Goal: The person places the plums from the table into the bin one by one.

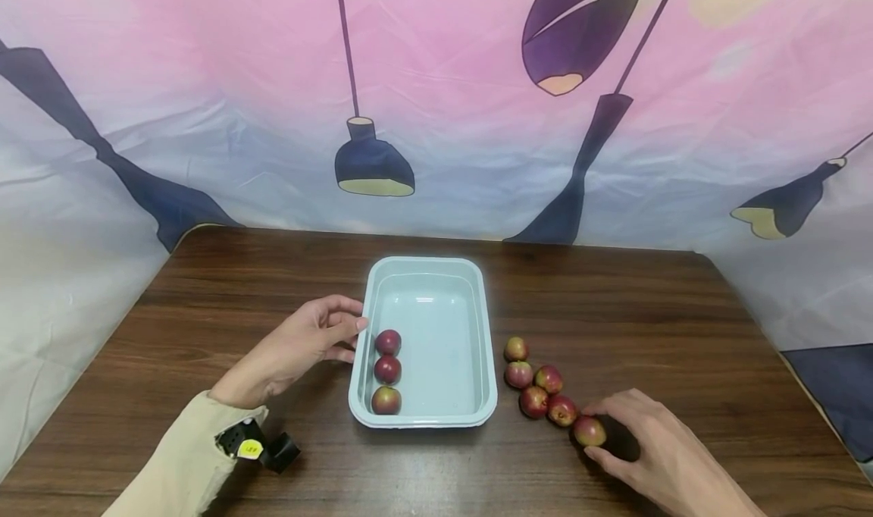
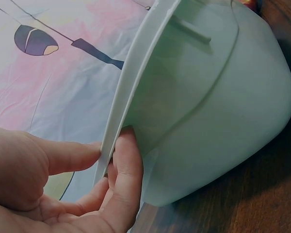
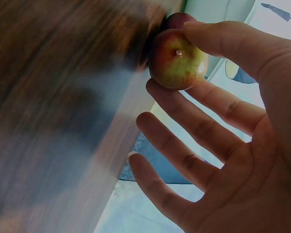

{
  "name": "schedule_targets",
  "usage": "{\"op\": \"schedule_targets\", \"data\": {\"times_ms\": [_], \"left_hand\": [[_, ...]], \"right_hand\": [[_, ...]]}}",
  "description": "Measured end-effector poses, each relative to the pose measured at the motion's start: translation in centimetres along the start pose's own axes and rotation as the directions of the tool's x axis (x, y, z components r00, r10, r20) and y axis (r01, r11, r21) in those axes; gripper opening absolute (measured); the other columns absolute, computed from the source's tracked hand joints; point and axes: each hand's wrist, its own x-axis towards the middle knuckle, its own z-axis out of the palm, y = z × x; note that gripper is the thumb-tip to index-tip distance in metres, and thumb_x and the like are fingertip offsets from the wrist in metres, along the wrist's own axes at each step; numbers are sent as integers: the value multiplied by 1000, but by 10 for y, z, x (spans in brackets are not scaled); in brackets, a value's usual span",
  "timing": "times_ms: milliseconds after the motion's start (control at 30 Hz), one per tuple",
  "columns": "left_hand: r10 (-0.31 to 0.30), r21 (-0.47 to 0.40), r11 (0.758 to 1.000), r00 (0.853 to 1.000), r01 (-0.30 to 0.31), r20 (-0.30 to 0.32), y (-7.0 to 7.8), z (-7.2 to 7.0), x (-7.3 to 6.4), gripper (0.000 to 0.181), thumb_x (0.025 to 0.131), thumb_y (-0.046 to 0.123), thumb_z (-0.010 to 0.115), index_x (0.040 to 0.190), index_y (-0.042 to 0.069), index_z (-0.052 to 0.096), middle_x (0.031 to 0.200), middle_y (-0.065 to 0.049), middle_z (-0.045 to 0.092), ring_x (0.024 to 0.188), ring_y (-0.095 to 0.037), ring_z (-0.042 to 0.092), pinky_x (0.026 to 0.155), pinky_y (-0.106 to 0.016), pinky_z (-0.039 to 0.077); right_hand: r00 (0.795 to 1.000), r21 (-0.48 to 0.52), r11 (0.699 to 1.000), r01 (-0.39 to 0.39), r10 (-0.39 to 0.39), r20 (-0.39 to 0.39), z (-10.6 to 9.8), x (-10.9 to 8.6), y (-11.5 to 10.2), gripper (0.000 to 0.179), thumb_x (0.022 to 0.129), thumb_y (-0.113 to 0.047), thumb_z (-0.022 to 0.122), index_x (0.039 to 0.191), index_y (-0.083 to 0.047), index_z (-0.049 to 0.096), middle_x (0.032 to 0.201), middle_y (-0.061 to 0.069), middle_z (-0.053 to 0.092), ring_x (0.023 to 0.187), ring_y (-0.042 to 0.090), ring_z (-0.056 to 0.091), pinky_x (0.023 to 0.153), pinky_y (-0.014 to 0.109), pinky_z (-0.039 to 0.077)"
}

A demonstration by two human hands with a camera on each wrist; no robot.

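A pale blue plastic tray (image 1: 446, 350) sits on the table with three small apples (image 1: 387, 368) in a column along its left side. My left hand (image 1: 317, 335) pinches the tray's left rim; in the left wrist view the thumb lies on the rim (image 2: 117, 114) and fingers curl beneath it. Right of the tray, my right hand (image 1: 655, 445) has thumb and fingertips around a red-and-green apple (image 1: 589, 430), the nearest of a loose group. Seen from the right wrist, that apple (image 3: 177, 60) is between thumb and fingers, its stem facing the camera, and the other fingers are spread.
Several more apples (image 1: 534, 401) lie in a cluster between the tray and my right hand. A black strap device (image 1: 255, 445) is on my left wrist. The brown wooden table (image 1: 273, 274) meets a printed cloth backdrop (image 1: 436, 123) at the back and sides.
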Motion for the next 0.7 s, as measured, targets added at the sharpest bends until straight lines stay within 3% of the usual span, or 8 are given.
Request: {"op": "schedule_targets", "data": {"times_ms": [233, 700], "left_hand": [[-2, 3, 1000, 1000, 2, 3, 0, 0, 0, 45, 106, 19, 57, 139, -9, 43, 112, -19, 67, 95, -15, 69, 83, -29, 65], [8, 10, 1000, 1000, -8, 5, -1, -1, 1, 44, 106, 17, 55, 139, -9, 43, 116, -21, 66, 96, -15, 69, 84, -30, 65]], "right_hand": [[1000, -14, 1000, 0, 1, 5, -5, 2, -2, 38, 75, -33, 91, 105, -38, 69, 100, -27, 63, 95, 1, 62, 78, 27, 60], [992, -33, 996, 82, -85, -96, -15, 9, -10, 43, 70, -26, 94, 104, -35, 70, 101, -26, 63, 94, 1, 62, 76, 26, 59]]}}
